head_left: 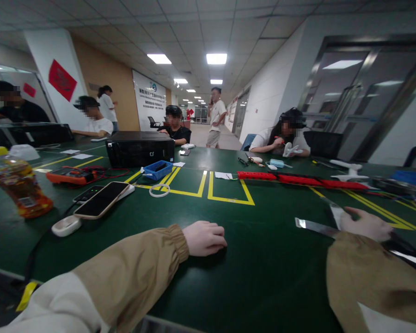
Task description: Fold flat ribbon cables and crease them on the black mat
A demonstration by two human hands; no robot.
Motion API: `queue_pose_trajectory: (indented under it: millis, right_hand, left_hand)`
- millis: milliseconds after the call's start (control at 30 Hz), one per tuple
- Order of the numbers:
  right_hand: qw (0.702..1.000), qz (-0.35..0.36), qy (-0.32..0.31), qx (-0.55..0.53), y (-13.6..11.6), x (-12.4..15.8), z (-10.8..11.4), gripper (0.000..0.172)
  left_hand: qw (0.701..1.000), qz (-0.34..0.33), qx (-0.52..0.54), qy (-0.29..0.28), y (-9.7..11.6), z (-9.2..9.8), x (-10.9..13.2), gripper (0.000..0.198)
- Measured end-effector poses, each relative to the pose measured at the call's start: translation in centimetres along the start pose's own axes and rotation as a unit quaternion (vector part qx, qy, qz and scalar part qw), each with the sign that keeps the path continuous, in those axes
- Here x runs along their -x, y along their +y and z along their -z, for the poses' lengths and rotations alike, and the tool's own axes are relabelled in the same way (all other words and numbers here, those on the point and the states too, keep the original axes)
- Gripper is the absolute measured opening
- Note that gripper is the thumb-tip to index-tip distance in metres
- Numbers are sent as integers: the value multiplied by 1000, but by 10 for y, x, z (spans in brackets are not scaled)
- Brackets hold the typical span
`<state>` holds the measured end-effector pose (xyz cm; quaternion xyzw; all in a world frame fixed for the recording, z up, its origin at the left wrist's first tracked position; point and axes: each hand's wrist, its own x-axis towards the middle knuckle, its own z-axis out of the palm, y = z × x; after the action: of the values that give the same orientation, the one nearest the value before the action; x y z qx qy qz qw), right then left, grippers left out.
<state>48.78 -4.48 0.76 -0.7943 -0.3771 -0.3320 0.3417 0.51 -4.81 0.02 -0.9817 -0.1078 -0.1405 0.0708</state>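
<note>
My left hand [205, 238] rests palm down on the green table [263, 286], its fingers curled in and together. Nothing shows in it. Off to the right, my right hand [367, 225] is partly closed beside a shiny narrow strip [314, 225] and a whitish flat piece [336, 213]. That whitish piece meets the hand near the thumb and seems held there. My right fingertips are mostly hidden. A phone [102, 200] lies left of my left hand, with a small white case [66, 225] near it.
At the left stand a drink bottle [19, 185] and an orange multimeter [71, 175]. A black box [140, 149], a blue tray [157, 170] and a tape ring [159, 190] are ahead. Red strips [301, 179] cross the right side. Several people sit or stand beyond.
</note>
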Motion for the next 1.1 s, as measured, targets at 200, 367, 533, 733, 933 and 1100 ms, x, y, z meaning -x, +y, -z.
queue_pose_trajectory:
  millis: [200,367,533,733,933,1100]
  right_hand:
    - [932,268,-128,-210,-125,70,11,21]
    - [721,518,-292,-356,-208,152,65,27]
    - [642,551,-372,-381,-220,175,90,27]
    - [629,552,-383,-391,-216,167,84,30]
    - [634,548,-381,-390,-216,169,83,32]
    - [636,546,-386,-385,-216,168,86,31]
  left_hand:
    - [1000,0,-2,-12,-1,1,0,30]
    - [999,-20,-31,-23,-2,-2,-1,11]
    - [999,-8,-25,-25,-2,-7,-2,12]
    - [1000,-3,-14,-26,-4,-8,-1,12]
    - [1000,6,-9,-29,-5,-8,-1,11]
    - [1000,0,-3,-26,-5,-7,-1,11]
